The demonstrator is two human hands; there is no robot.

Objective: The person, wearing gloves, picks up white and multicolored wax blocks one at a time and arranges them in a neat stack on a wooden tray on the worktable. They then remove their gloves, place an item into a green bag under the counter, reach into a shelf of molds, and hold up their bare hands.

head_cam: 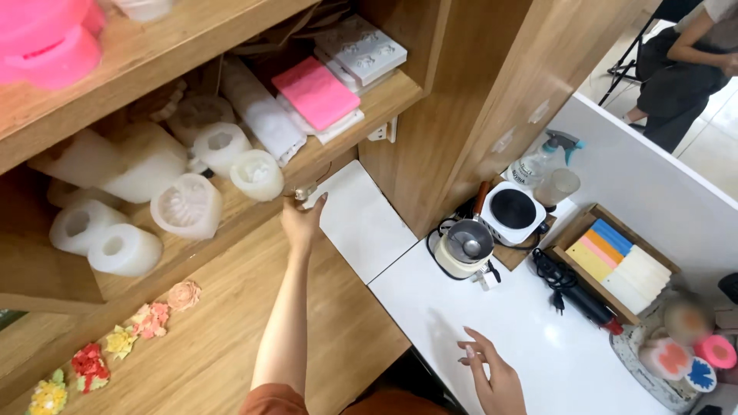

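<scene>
Reaching up, left hand (301,219) fingers pinch a small clip (304,191) at the wooden shelf (338,134); right hand (492,369) fingers spread over white counter (461,307).

A small metallic object (302,191), glinting and too small to make out clearly, sits pinched at the fingertips of the left hand (301,220). It hangs at the front edge of the wooden shelf (338,134), just beside a round white silicone mould (256,174) lying on that shelf.
</scene>
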